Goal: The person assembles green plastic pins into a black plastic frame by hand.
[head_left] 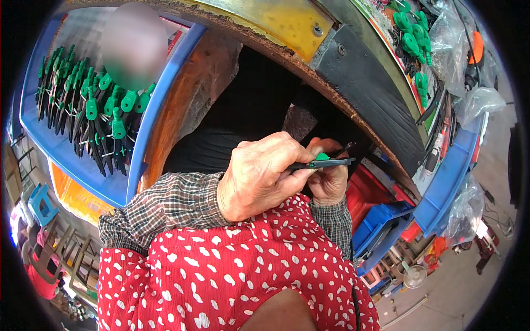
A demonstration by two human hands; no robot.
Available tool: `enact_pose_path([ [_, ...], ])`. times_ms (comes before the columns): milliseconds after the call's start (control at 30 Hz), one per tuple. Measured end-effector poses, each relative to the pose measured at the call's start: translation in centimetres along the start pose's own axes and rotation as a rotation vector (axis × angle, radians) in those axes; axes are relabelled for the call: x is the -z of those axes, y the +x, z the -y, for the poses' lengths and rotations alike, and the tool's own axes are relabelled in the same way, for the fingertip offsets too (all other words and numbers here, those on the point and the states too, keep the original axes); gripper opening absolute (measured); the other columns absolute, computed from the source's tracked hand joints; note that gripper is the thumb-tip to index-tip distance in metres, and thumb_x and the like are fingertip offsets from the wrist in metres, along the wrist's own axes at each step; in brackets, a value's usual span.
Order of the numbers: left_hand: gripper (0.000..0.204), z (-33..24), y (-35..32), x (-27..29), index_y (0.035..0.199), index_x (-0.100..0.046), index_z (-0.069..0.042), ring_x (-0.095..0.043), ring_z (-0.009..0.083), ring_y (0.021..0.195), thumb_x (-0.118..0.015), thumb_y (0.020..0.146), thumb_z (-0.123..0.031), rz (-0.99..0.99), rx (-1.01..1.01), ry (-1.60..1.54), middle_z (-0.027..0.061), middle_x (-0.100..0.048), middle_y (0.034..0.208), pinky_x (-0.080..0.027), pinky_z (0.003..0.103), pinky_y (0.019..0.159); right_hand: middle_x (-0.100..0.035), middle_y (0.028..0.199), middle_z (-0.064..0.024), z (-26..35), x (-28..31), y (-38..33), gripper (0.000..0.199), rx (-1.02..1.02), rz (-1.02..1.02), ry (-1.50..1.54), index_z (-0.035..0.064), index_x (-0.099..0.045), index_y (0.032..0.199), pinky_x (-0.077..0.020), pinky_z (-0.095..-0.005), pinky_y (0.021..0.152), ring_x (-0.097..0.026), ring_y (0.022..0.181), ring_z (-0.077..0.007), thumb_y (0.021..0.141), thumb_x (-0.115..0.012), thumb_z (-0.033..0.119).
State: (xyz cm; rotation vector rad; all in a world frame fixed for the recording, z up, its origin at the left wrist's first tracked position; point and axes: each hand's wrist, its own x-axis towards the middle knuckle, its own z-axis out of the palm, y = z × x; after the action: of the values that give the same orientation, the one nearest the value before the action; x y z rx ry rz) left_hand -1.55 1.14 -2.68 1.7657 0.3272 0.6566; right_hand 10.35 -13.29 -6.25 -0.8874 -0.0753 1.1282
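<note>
Both my hands meet in front of my chest over a red apron with white spots (232, 276). My left hand (259, 179) grips a thin black metal tool (326, 163) between thumb and fingers. My right hand (329, 182) is curled just behind it and holds the same tool from below, where a small green plastic knob (322, 156) sits on it. Another thin black piece (343, 149) sticks up at an angle above my right fingers. Plaid cuffs cover both wrists.
A blue tray (72, 165) at the left holds several finished black tools with green knobs (105, 110). A curved workbench edge (353, 71) arches above. At the right are loose green knobs (411, 38), clear plastic bags (480, 102), another blue tray (450, 182) and red and blue bins (381, 215).
</note>
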Motion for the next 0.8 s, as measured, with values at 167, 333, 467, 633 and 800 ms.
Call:
enact_pose_path([
  [167,0.021,0.3,0.0,-0.1,0.085,-0.064,-0.001,-0.066,0.0195,0.066,-0.075,0.067,-0.001,-0.008,-0.018,-0.01,0.0096,-0.067,0.078,-0.052,0.026,0.054,-0.06,0.076,-0.0133,-0.4,-0.2,0.4,0.034,0.166,-0.011,-0.094,-0.0068,-0.062,0.091,-0.0395,-0.0224,0.047,-0.051,0.055,-0.0111,0.071,-0.08,0.013],
  [333,0.02,0.5,0.1,-0.2,0.085,-0.064,-0.001,-0.067,0.0196,0.066,-0.075,0.067,-0.001,-0.008,-0.006,-0.013,0.0096,-0.067,0.078,-0.052,0.026,0.055,-0.06,0.077,-0.0135,-0.2,0.6,0.1,0.035,0.064,-0.035,-0.004,-0.0071,-0.062,0.093,-0.0392,-0.0219,0.046,-0.05,0.054,-0.0112,0.071,-0.08,0.013],
  [467,0.02,0.4,0.1,-0.2,0.085,-0.064,-0.001,-0.067,0.0197,0.067,-0.075,0.068,-0.001,-0.001,0.01,-0.006,0.0096,-0.067,0.078,-0.052,0.026,0.055,-0.06,0.078,-0.0138,-0.3,1.0,0.2,0.036,0.025,-0.029,0.0,-0.0076,-0.062,0.093,-0.0391,-0.0217,0.046,-0.051,0.055,-0.0114,0.07,-0.08,0.012],
  [633,0.02,0.4,0.2,0.0,0.085,-0.064,-0.001,-0.067,0.0197,0.067,-0.074,0.068,-0.001,0.002,0.01,-0.01,0.0096,-0.067,0.079,-0.052,0.026,0.055,-0.06,0.079,-0.0144,-0.3,0.0,0.6,0.037,0.119,-0.005,-0.048,-0.0072,-0.062,0.095,-0.0389,-0.0216,0.045,-0.053,0.057,-0.0119,0.069,-0.08,0.011],
  [800,0.02,0.4,0.1,-0.2,0.085,-0.064,-0.001,-0.067,0.0196,0.067,-0.074,0.068,-0.001,-0.004,0.02,-0.007,0.0099,-0.067,0.078,-0.052,0.027,0.055,-0.06,0.079,-0.0142,-0.1,1.0,0.3,0.035,0.03,0.001,-0.013,-0.0074,-0.062,0.096,-0.0389,-0.0221,0.045,-0.053,0.057,-0.0125,0.071,-0.079,0.01],
])
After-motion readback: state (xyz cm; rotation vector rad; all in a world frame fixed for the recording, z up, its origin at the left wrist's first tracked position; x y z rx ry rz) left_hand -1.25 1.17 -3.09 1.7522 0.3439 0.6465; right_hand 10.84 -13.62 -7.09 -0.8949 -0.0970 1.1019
